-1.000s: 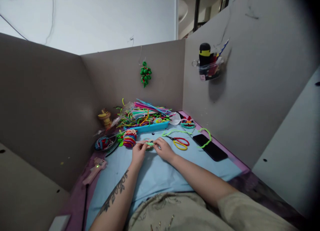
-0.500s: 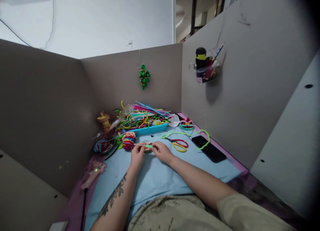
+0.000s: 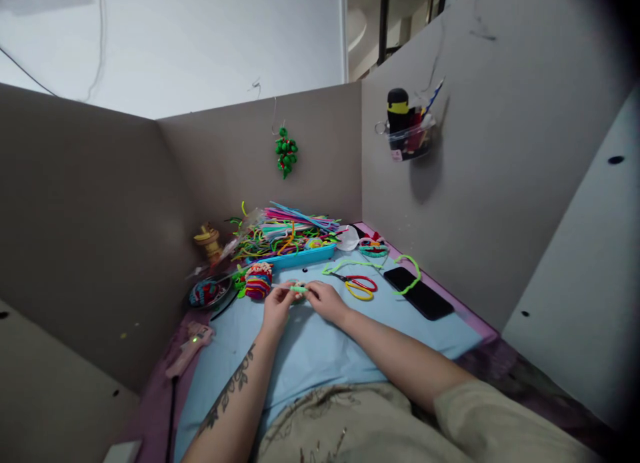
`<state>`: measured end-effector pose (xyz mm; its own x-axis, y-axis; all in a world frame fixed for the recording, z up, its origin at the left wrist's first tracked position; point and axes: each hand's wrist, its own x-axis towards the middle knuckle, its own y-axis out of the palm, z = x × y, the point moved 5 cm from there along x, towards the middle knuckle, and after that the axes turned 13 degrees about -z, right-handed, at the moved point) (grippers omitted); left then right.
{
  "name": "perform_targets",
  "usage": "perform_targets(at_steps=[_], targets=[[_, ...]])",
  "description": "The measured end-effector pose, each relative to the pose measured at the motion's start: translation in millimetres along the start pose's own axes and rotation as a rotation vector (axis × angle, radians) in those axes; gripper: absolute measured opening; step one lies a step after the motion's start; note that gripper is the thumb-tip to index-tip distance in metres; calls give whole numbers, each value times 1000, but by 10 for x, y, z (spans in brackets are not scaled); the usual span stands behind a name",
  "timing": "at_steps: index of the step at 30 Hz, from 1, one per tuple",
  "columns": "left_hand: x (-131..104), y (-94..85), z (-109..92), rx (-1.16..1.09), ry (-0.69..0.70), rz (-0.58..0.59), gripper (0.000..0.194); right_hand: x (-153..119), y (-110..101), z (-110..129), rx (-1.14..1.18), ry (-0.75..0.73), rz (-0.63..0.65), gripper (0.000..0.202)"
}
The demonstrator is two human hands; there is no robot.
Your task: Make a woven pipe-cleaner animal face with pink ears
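Between my two hands is a short light-green pipe cleaner piece. My left hand pinches its left end. At its other end, the fingers of my right hand are closed on it. Just behind it lies a small round multicoloured piece, mostly covered by my fingers. Left of my left hand stands a striped pipe-cleaner bundle in red, blue, yellow and pink. To the right of my right hand, scissors with red and yellow handles lie on the light-blue cloth.
A blue tray heaped with pipe cleaners stands at the back. A black phone lies right, with a green strand across it. A pink glue gun and a bowl are left. Grey panels surround the table.
The view has shifted slightly. Both hands stay together at the light-green pipe cleaner, and less of it shows between the fingers. The other things on the table have not moved.
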<state>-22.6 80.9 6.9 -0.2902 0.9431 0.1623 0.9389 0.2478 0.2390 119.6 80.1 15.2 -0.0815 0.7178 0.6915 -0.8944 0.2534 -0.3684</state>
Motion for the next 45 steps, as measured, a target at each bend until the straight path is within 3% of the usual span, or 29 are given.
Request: perform_targets(at_steps=[21, 28, 33, 38, 45], targets=[[-10, -35, -86, -5, 46, -50, 29, 13, -46, 32, 22, -13, -77, 11], [-10, 9, -23, -72, -1, 39, 33, -4, -41, 76, 74, -7, -56, 12], [-13, 18, -7, -79, 1, 64, 51, 0, -30, 56, 42, -14, -32, 13], [-11, 29, 27, -16, -29, 115, 38, -15, 15, 16, -28, -10, 24, 17], [-5, -14, -19, 95, 84, 7, 27, -5, -35, 79, 2, -29, -6, 16]])
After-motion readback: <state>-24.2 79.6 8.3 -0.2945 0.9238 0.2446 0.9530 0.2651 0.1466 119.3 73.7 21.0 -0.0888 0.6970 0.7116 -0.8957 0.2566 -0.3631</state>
